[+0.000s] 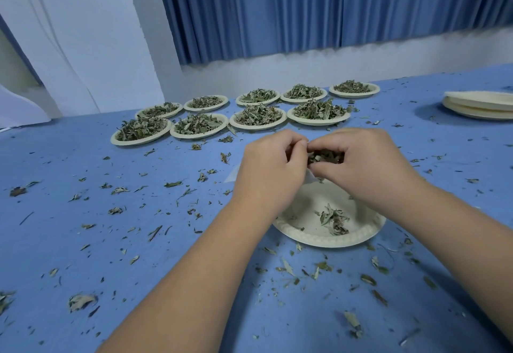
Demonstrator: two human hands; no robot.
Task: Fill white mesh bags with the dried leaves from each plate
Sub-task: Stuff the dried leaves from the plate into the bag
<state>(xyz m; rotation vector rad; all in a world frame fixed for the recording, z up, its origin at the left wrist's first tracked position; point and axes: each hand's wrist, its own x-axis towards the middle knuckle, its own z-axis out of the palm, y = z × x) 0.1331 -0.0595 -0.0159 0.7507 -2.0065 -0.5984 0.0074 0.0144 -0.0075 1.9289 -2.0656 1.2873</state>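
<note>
The white mesh bag (311, 180) is almost wholly hidden inside the grip. Only a white corner shows just below it, between the left hand (270, 169) and the right hand (366, 164). Their curled fingertips and most of the pinched dried leaves (324, 157) are covered too. Beneath the grip, the wrists hide the far rim of the plate (327, 239). Far right of the grip, a stack of plates (477, 104) is cut off by the edge, and its count cannot be told.

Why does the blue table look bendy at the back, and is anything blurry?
Head view: the wide-angle lens bows the table at its far edge and tilts the curtain folds. Head view: the light is soft and even, with no glare and only a faint shadow beside the stack of empty plates. Head view: loose leaves near the bottom edge look smeared, while the full plates look sharper.
</note>
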